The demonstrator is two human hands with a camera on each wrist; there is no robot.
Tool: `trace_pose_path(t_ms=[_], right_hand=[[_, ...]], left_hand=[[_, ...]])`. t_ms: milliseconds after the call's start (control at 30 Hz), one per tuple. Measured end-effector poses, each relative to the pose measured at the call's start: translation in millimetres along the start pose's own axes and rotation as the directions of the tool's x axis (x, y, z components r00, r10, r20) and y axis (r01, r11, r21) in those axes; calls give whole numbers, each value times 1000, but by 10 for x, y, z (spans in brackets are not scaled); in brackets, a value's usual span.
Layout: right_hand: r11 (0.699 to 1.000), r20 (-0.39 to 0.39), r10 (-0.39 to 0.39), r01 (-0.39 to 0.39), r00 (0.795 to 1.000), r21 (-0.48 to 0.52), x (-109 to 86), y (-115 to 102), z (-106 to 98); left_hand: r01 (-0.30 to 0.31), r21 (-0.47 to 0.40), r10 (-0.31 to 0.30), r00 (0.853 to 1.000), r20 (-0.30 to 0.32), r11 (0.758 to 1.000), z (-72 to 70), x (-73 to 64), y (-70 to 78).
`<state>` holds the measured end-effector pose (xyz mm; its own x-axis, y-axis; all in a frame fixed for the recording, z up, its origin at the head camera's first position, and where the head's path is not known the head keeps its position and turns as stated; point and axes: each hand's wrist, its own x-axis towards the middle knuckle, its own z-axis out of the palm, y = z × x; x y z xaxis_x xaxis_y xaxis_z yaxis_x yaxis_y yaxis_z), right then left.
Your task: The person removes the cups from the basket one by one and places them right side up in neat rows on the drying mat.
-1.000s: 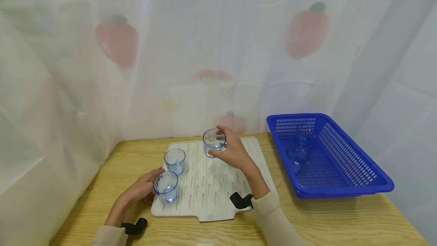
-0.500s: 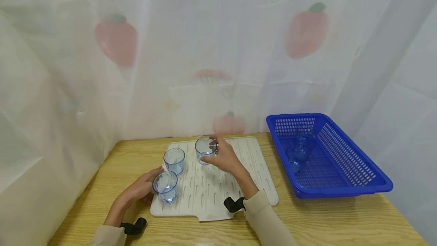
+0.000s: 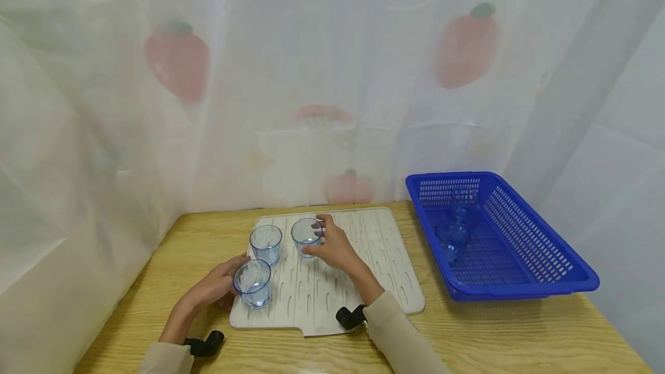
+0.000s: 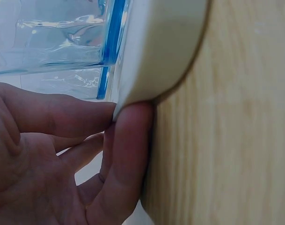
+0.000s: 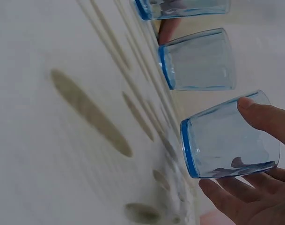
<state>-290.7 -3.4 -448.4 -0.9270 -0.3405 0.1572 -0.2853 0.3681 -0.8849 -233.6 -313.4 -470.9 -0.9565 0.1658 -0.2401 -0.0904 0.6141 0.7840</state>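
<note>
My right hand (image 3: 336, 249) holds a clear bluish glass tumbler (image 3: 302, 234) low over the left back part of the pale drying mat (image 3: 358, 258). In the right wrist view the thumb (image 5: 264, 117) lies on one side of this tumbler (image 5: 222, 140), the fingers on the other, its blue base close to the mat. Two more tumblers stand on the mat's left side, a back one (image 3: 266, 243) and a front one (image 3: 253, 287). Beside the front one, my left hand (image 3: 214, 286) pinches the mat's left edge (image 4: 165, 51) between its fingertips, as the left wrist view shows.
On the right of the wooden table (image 3: 182, 258) stands a blue plastic basket (image 3: 519, 292), with several glasses (image 3: 453, 234) in its left part. A whitish curtain (image 3: 291, 74) with strawberry prints hangs behind and around the table.
My right hand has brought its tumbler left, down and nearer to me, toward the back left tumbler. My left hand has kept its place at the mat's edge.
</note>
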Motion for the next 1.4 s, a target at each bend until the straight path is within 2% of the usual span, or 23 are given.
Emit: trace_pose_path(t_ms=[333, 567, 867, 1067, 1233, 1400], right_hand=[[999, 10, -6, 6, 1000, -51, -9, 49, 50], [995, 16, 1, 1, 1000, -100, -3, 64, 69], [995, 40, 10, -6, 999, -99, 5, 95, 93], [996, 61, 23, -18, 998, -83, -14, 20, 26], [996, 73, 31, -24, 997, -90, -62, -129, -95], [995, 62, -17, 23, 998, -98, -130, -295, -235]], left_hand=[[25, -18, -25, 1000, 11, 1000, -4, 1, -4], [2, -16, -2, 1000, 10, 1000, 8, 12, -3], [9, -21, -9, 1000, 7, 1000, 2, 1, -18], [18, -38, -17, 1000, 12, 999, -3, -5, -20], [17, -22, -17, 1000, 1, 1000, -3, -10, -20], [7, -3, -7, 1000, -7, 1000, -3, -7, -11]])
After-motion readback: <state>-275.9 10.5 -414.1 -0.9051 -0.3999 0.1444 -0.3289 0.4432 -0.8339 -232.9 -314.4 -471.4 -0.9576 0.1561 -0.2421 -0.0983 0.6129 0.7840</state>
